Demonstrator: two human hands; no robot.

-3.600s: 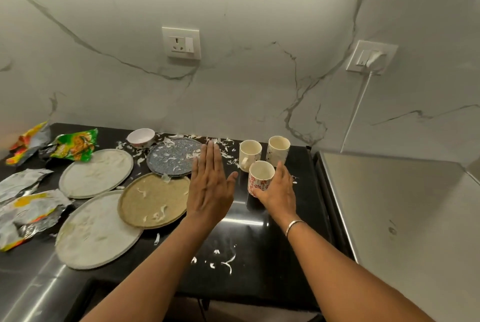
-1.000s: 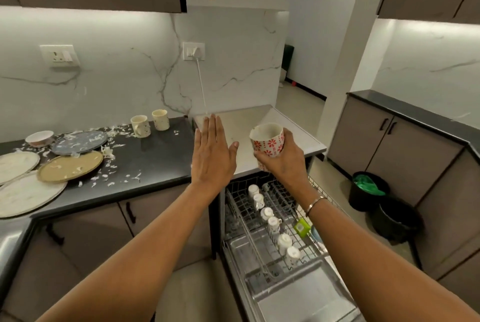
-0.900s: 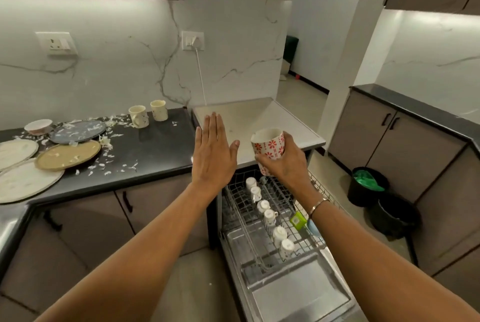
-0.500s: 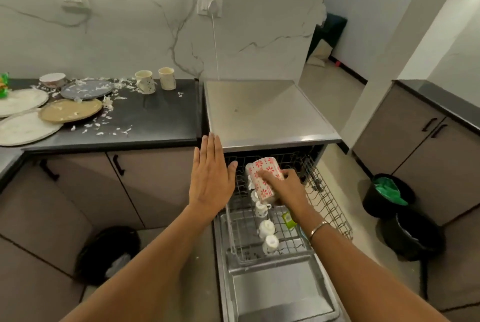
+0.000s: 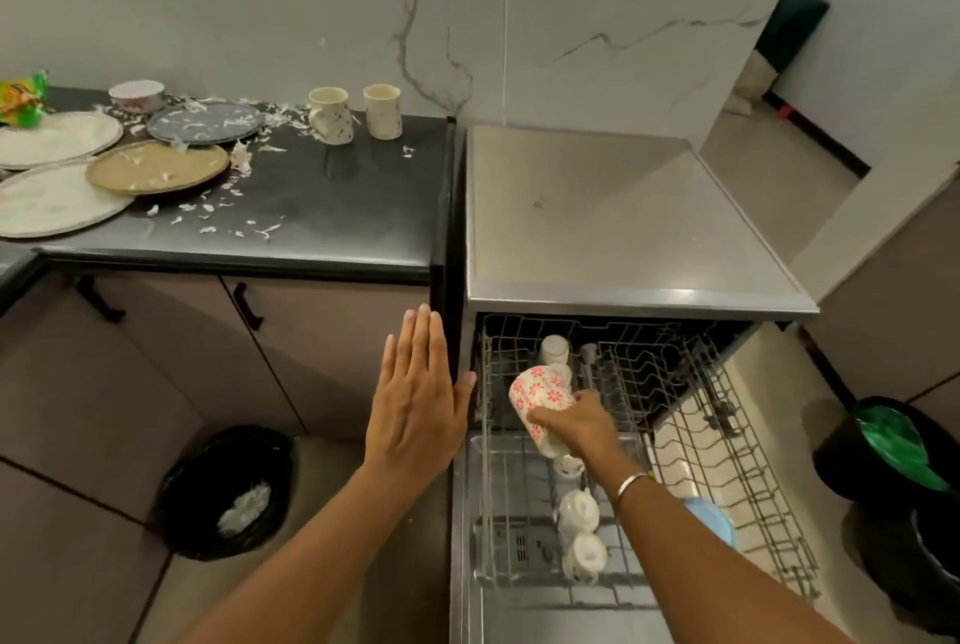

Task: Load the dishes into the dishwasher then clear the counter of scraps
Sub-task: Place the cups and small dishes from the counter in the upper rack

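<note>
Our right hand [image 5: 574, 427] grips the flowered mug [image 5: 540, 394], tipped on its side above the dishwasher rack [image 5: 727, 461], near its left edge. Our left hand [image 5: 415, 414] hovers flat, fingers straight, holding nothing.

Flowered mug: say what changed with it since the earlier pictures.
The right hand lifted the flowered mug off the counter and carried it down to the dishwasher rack, where it holds it tipped. The left hand stays open; the two cream mugs and the plates have not moved.
</note>
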